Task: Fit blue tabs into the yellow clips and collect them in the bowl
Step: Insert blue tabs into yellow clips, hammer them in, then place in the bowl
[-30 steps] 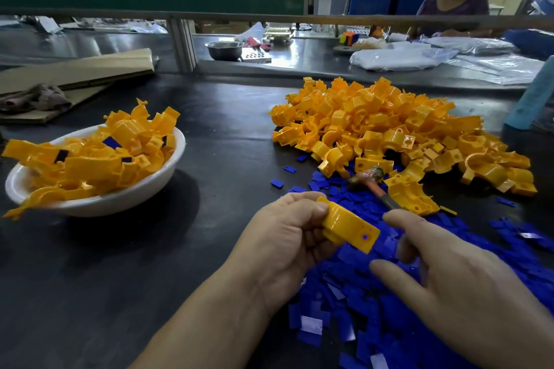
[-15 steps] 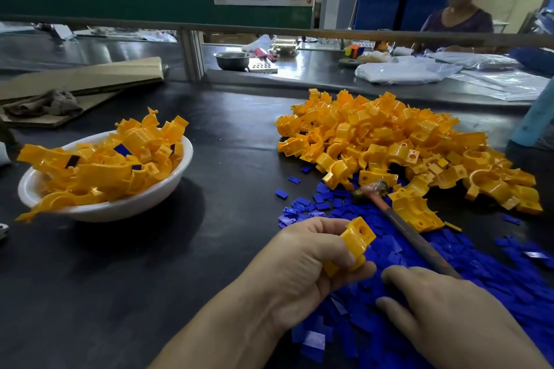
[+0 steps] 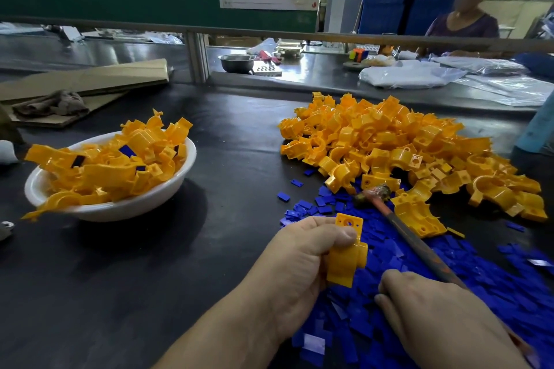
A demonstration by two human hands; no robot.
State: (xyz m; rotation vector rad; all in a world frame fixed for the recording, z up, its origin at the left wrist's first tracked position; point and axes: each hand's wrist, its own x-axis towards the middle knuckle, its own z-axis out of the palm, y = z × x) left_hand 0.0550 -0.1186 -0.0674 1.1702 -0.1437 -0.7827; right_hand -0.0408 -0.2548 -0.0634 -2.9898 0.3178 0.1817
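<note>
Head view, left hand: the left hand (image 3: 302,260) is closed around one yellow clip (image 3: 346,255), thumb pressed on its upper end, holding it just above the near edge of the blue tabs (image 3: 467,287).
Head view, right hand: the right hand (image 3: 443,317) lies palm down on the tabs, just right of the clip; I cannot tell whether it pinches a tab.
Clip in hand: no blue shows in it, so it looks unfitted.
Done: the bowl (image 3: 132,207), well left of the left hand, is heaped with clips, several showing dark blue tabs.
Left: a large clip pile (image 3: 398,147) lies on the desk (image 3: 150,278) beyond both hands.
Hammer: a hammer (image 3: 404,228) rests on the tabs, its handle running under the right hand.
Progress: roughly partway, more left than done.
</note>
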